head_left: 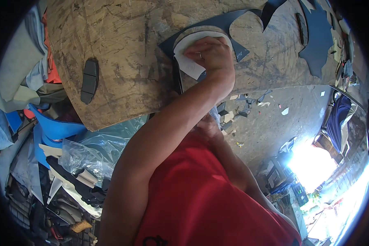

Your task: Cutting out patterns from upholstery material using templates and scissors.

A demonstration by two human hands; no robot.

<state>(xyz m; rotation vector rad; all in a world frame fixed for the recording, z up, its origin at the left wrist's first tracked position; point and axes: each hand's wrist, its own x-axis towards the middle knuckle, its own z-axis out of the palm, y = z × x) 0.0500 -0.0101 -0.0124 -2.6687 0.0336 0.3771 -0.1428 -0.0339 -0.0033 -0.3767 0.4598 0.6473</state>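
My left hand [211, 53] reaches over the wooden table, its fingers bent and pressed together on a white rounded sheet piece [188, 63]. That piece lies on a dark blue-grey sheet [209, 22] with cut-out curves along its edge. A ring shows on one finger; the fingertips are partly hidden. Close to my body, below the table edge, my right hand [209, 126] is curled, partly covered by my left forearm. Beside it shows a bit of pale bluish cloth [214, 113]; what the right fingers hold cannot be made out.
The worn wooden table [123, 49] bears a dark pad-shaped piece [89, 81] at left and a cut dark sheet [317, 39] at right. Scraps [229, 117] litter the floor. Clear plastic [110, 141], blue material [55, 125] and piled offcuts crowd the left.
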